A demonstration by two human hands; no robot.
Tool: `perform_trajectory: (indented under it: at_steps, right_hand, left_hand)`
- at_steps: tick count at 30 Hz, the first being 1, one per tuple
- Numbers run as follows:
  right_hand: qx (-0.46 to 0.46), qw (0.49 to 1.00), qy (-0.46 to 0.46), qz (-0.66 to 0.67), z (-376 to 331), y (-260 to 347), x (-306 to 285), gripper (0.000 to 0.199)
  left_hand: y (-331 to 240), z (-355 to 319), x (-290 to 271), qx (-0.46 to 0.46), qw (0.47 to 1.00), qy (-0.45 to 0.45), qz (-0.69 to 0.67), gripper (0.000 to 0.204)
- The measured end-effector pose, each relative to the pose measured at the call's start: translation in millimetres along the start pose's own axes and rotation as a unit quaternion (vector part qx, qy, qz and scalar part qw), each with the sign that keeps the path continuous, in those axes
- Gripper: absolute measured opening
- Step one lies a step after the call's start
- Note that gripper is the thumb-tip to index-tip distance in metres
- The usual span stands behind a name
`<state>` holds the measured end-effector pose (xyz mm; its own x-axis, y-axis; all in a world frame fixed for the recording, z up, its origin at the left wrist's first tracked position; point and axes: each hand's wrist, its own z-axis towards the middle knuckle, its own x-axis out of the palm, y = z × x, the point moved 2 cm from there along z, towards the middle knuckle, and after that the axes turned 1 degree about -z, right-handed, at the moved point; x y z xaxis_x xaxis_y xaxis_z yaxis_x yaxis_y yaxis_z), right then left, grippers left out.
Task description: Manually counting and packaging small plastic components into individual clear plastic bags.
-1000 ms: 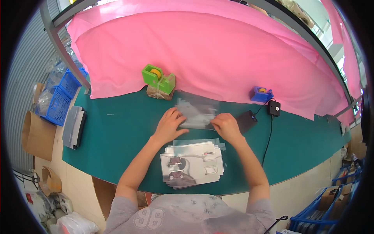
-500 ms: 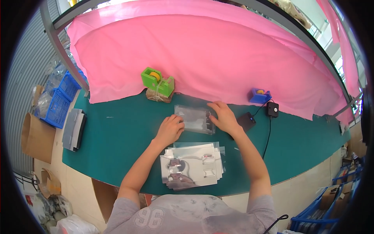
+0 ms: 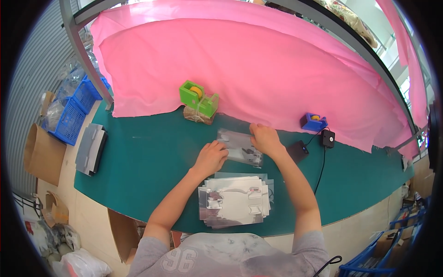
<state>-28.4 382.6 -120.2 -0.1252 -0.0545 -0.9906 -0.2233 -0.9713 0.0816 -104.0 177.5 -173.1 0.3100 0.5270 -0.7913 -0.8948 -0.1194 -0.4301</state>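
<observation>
A small pile of clear plastic sleeves lies on the green table between my hands. My left hand is closed at its left edge, the fingers bent over the plastic. At the far right corner, my right hand has its fingers drawn together on the film; the thumb side is partly hidden. Nearer to me rests a stack of shiny, silvery flat sheets with cut-outs, some clear film sticking out around its edges. Neither hand touches this stack.
Behind the sleeves stands a green tape dispenser tied to a block. A blue tape dispenser, a black box and a cabled black device are at the right. More flat sheets lie far left. A pink cloth hangs behind.
The view has shifted, so the table appears farther right. My right hand's fingers, spread before, have drawn together at the sleeves' far corner. My left hand stays by the left edge.
</observation>
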Motion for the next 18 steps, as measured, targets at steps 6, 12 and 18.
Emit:
perform_trajectory:
  at_steps: [6, 12, 18]
  right_hand:
    - [-0.028, 0.993, 0.114, 0.021, 6.7, 21.2, 3.7, 0.022]
    - [-0.076, 0.983, -0.088, 0.139, 14.2, 17.1, 40.0, 0.018]
    - [-0.021, 0.922, -0.112, 0.37, 22.9, 4.7, 54.4, 0.015]
  left_hand:
    - [2.8, -1.3, 1.1, 0.007, 1.0, -0.01, -0.006, 0.009]
    - [0.2, -1.7, 0.1, 0.005, 1.0, -0.025, 0.005, 0.009]
    - [2.3, -2.4, -0.3, 0.002, 1.0, -0.017, -0.006, 0.009]
